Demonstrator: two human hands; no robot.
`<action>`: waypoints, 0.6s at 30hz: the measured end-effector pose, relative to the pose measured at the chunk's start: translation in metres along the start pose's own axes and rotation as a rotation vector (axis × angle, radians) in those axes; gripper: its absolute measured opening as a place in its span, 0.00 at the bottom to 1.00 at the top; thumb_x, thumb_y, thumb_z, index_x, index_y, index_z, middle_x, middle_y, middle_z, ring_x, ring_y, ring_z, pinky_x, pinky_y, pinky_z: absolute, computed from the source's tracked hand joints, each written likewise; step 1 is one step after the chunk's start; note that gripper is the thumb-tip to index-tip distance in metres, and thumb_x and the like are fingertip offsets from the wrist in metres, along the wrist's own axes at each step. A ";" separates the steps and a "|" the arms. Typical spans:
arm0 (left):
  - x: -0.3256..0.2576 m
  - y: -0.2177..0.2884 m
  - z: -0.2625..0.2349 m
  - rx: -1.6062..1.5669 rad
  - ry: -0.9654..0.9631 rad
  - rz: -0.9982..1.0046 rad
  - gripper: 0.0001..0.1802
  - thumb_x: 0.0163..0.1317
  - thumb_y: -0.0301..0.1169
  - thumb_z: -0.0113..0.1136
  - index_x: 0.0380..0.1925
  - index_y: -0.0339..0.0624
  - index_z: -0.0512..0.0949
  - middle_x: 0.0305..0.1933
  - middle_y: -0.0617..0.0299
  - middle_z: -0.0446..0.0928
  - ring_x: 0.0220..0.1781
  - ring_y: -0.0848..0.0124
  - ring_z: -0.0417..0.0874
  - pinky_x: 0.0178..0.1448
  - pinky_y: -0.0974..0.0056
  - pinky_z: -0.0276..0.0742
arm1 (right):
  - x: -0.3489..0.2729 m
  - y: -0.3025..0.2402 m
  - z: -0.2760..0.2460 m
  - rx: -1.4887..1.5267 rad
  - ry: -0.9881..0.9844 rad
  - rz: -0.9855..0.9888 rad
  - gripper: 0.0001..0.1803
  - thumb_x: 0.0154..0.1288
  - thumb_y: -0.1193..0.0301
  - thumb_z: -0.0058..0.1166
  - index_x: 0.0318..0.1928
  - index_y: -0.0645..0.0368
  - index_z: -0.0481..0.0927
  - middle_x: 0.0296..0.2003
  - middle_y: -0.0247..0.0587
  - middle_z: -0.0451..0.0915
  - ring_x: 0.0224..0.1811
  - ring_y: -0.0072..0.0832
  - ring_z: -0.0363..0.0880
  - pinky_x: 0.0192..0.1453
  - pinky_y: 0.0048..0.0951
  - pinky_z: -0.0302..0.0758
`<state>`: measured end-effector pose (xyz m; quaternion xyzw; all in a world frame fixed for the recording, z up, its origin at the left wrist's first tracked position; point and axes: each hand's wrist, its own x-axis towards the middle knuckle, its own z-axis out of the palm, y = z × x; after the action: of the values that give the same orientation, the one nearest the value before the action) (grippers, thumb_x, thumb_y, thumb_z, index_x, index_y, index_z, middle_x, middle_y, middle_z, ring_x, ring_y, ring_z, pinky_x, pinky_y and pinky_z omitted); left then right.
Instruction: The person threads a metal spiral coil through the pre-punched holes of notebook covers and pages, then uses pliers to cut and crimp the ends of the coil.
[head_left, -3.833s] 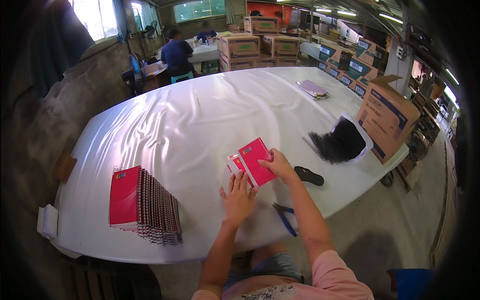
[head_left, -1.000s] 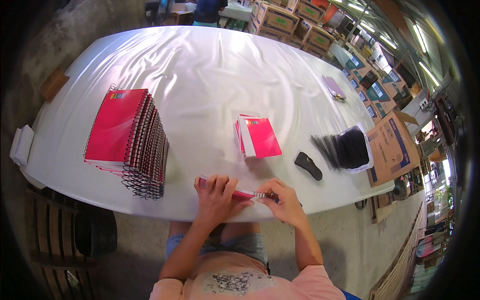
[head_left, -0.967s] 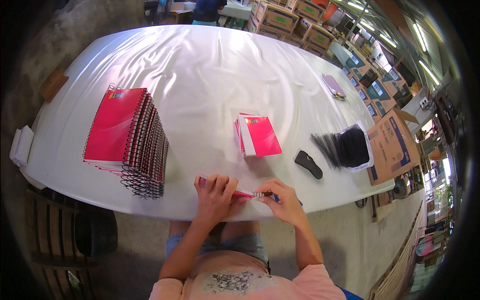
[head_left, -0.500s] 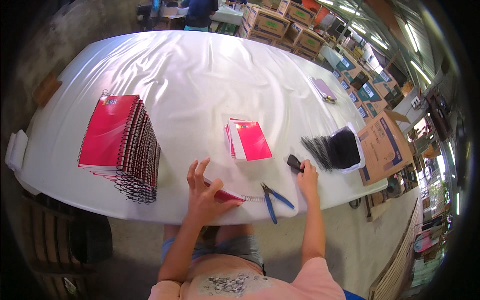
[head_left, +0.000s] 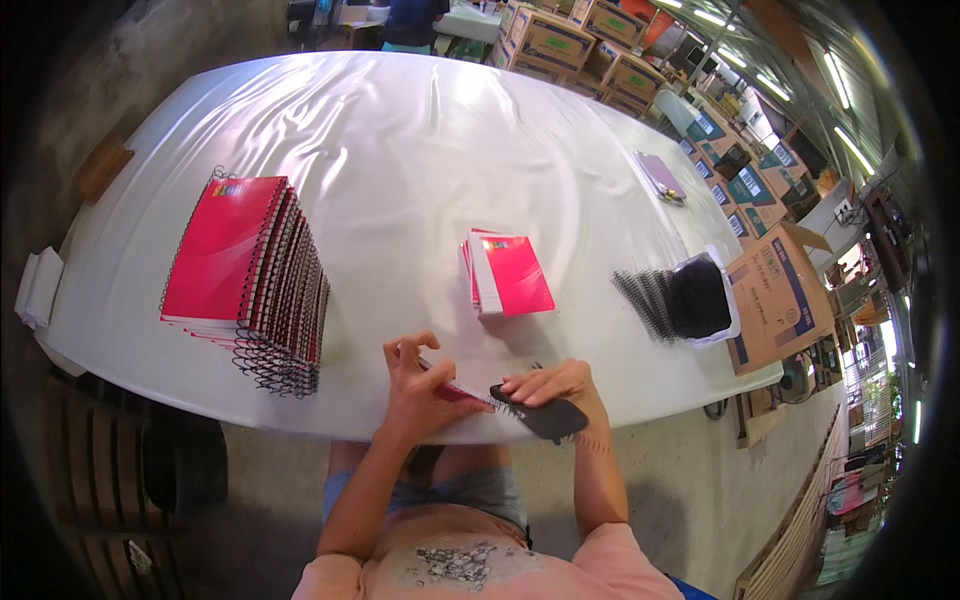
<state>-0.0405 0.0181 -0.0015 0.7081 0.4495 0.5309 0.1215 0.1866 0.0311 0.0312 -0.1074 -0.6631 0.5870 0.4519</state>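
My left hand (head_left: 420, 390) is closed around a small red notebook (head_left: 465, 393), tilted nearly edge-on near the table's front edge. A wire coil (head_left: 595, 443) runs from the notebook's right end and shows again past my right wrist. My right hand (head_left: 550, 383) is closed over a flat black hand tool (head_left: 545, 414), pressed along the coil beside the notebook. What kind of tool it is I cannot make out. Blue-handled pliers are mostly hidden behind that hand. Further in lies a short stack of red notebooks (head_left: 512, 275) without coils.
A tall stack of coil-bound red notebooks (head_left: 225, 250) stands on the left. On the right, a tray (head_left: 733, 300) holds black coils (head_left: 650, 300), with a cardboard box (head_left: 780, 290) beside it. A purple pad (head_left: 660, 178) lies at the far right. A person (head_left: 410, 22) is in the background.
My right hand has lifted the black tool off the table and brought it left onto the coil at the notebook's end. My left hand still holds the notebook. The pliers are now covered.
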 end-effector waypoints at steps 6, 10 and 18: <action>0.006 0.003 -0.004 0.025 -0.059 0.039 0.32 0.19 0.49 0.80 0.18 0.43 0.71 0.46 0.54 0.64 0.48 0.55 0.60 0.46 0.54 0.64 | 0.013 -0.011 -0.005 -0.559 0.052 0.318 0.18 0.43 0.89 0.52 0.37 0.66 0.84 0.40 0.50 0.83 0.47 0.37 0.81 0.54 0.31 0.75; 0.005 -0.002 -0.008 -0.006 -0.065 0.035 0.32 0.19 0.50 0.80 0.18 0.43 0.71 0.47 0.54 0.64 0.48 0.55 0.60 0.46 0.54 0.64 | 0.020 0.002 0.009 -0.592 0.158 0.345 0.13 0.46 0.88 0.54 0.33 0.66 0.84 0.36 0.50 0.84 0.41 0.40 0.83 0.54 0.33 0.75; 0.004 -0.012 -0.007 -0.155 -0.083 -0.068 0.31 0.22 0.46 0.82 0.23 0.44 0.73 0.48 0.55 0.61 0.45 0.60 0.64 0.44 0.58 0.68 | 0.029 -0.006 0.017 -0.400 0.127 0.167 0.17 0.44 0.85 0.51 0.36 0.64 0.85 0.40 0.51 0.83 0.46 0.42 0.81 0.55 0.35 0.74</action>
<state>-0.0525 0.0253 -0.0036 0.7023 0.4253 0.5299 0.2123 0.1600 0.0373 0.0522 -0.2863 -0.7254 0.4712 0.4121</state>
